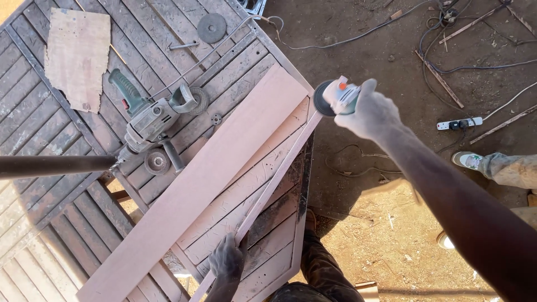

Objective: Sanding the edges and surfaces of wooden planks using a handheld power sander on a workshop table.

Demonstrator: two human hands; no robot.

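Closest to the camera, the left hand (226, 258) closes its fingers around the near end of a thin, pale wooden strip (275, 178), which runs diagonally away across a slatted metal worktable (50, 151) dusted with sawdust. Beside the strip lies a broad, smooth wooden board (196, 184), also diagonal. At the strip's far end, the right hand (370, 112) grips a small angle grinder (334, 96), its dark round disc meeting the wood. Farther left, a second, green-handled grinder (150, 117) rests on the table, with loose discs nearby.
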